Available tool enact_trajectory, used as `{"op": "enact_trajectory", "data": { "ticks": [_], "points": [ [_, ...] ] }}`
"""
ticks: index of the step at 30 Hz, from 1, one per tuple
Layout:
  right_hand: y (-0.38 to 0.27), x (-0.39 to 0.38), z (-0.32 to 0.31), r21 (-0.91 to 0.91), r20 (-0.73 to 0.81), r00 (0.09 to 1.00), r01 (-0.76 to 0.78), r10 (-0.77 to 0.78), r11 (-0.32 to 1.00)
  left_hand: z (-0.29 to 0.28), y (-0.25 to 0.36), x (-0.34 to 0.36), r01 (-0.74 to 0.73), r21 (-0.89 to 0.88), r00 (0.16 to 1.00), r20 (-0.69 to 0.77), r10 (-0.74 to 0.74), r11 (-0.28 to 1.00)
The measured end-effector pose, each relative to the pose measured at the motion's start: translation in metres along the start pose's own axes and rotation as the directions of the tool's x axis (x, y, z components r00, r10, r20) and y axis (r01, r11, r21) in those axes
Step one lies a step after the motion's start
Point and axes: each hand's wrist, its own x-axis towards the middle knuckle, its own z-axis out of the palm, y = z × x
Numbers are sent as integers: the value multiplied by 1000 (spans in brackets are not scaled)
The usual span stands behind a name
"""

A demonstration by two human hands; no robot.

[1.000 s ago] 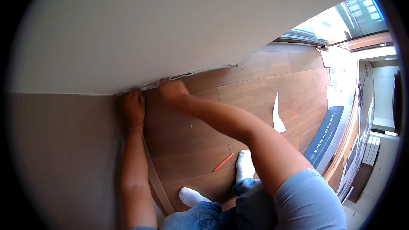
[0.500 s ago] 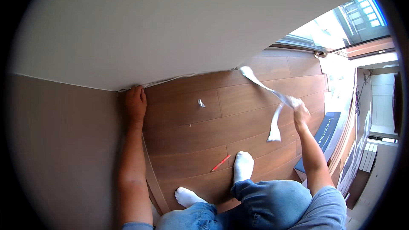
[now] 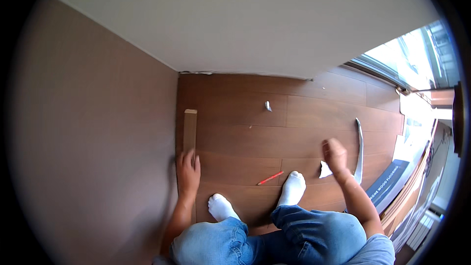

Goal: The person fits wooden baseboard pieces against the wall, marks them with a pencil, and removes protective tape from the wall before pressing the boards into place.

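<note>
1. Pale wall [image 3: 245, 24]: met at a corner by a brown wall [image 3: 98, 118].
2. Wood floor [image 3: 235, 142]: laid in brown planks.
3. Blue box [image 3: 390, 181]: seen at the right.
4. Wooden strip [image 3: 190, 130]: placed beside the brown wall, far end pale; whether it is raised cannot be told.
5. Long white strip [image 3: 360, 142]: located on the floor, near the box.
6. Left hand [image 3: 188, 172]: fingers laid over the wooden strip, thumb slightly apart; whether it is gripped cannot be told.
7. Right hand [image 3: 335, 154]: blurred, fingers seemingly curled in; whether anything is held cannot be told.
8. White piece [image 3: 324, 170]: seen just beside the right wrist.
9. Red pencil [image 3: 270, 178]: laid near a socked foot [image 3: 293, 189].
10. Small scrap [image 3: 268, 106]: found near the pale wall.
</note>
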Motion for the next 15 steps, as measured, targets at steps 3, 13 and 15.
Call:
{"op": "enact_trajectory", "data": {
  "ticks": [3,13,15],
  "points": [
    [-45,-7,57,146,324,725,597,-608,789,-24,-27,-117,227,140,973,4,-230,964],
    [-99,-9,91,265,527,476,695,-704,669,-22,-68,-278,511,463,824,-24,-567,724],
    [-100,-4,94,248,501,541,658,-676,711,-35,-62,-274,560,360,807,-35,-589,746]
  ]
}}
